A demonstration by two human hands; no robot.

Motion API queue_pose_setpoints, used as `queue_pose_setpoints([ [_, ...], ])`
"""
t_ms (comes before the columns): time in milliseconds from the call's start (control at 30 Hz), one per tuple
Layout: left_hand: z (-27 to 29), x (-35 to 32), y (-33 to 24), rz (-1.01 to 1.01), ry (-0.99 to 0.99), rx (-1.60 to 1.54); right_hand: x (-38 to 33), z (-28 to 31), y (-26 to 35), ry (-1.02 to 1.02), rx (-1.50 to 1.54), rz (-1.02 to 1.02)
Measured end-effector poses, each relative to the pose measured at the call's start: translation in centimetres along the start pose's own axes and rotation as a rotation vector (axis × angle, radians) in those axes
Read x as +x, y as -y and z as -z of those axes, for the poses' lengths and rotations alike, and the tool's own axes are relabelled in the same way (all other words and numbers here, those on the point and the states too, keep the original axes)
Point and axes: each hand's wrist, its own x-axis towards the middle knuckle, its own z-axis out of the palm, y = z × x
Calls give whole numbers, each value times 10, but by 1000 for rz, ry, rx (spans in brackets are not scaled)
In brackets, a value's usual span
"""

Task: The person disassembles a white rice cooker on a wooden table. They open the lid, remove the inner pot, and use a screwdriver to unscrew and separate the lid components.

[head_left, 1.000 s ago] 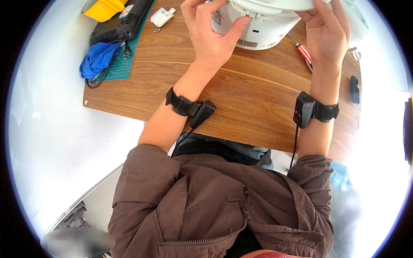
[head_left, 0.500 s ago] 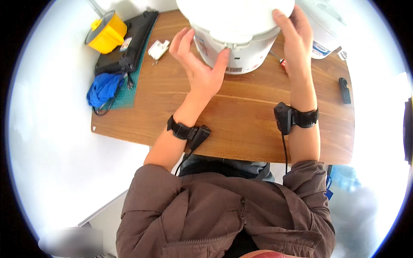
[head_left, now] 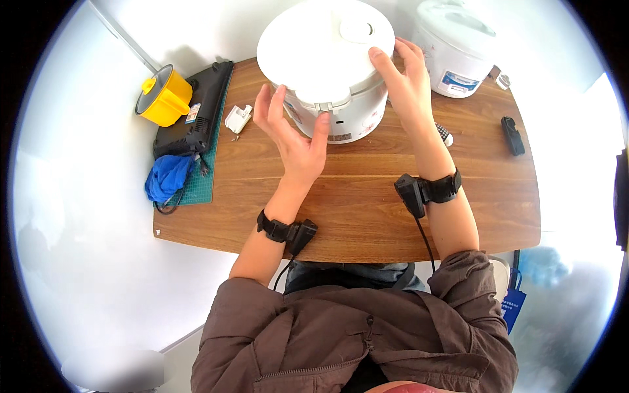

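A white rice cooker [head_left: 304, 52] stands at the far middle of the table, its round lid with a vent down on the body and small flower prints on its side. At its front left, my left hand [head_left: 295, 147] holds the rim, fingers against the lid's edge and thumb by the front latch [head_left: 324, 106]. On the right side my right hand [head_left: 409, 82] grips the lid's edge, thumb on top and fingers around the side. Each wrist wears a black strap with a small box.
A second white rice cooker [head_left: 452, 46] stands at back right. To the left are a black case [head_left: 200, 114], a yellow lidded pot [head_left: 164, 98], a blue cloth [head_left: 167, 178] and a white plastic part [head_left: 238, 118]. A black object [head_left: 513, 135] lies near the right edge.
The view has shifted, so more of the lid and the far wall shows. Both hands remain at the rice cooker in much the same hold.
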Motion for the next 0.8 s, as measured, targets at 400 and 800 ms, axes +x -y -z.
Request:
queue_pose_setpoints([
  [400,-2,3,-1,-35,20,3,-5,-10,-9,-118,-170,321],
  [800,6,114,-6,-87,206,211,-10,-24,-21,-97,146,-30],
])
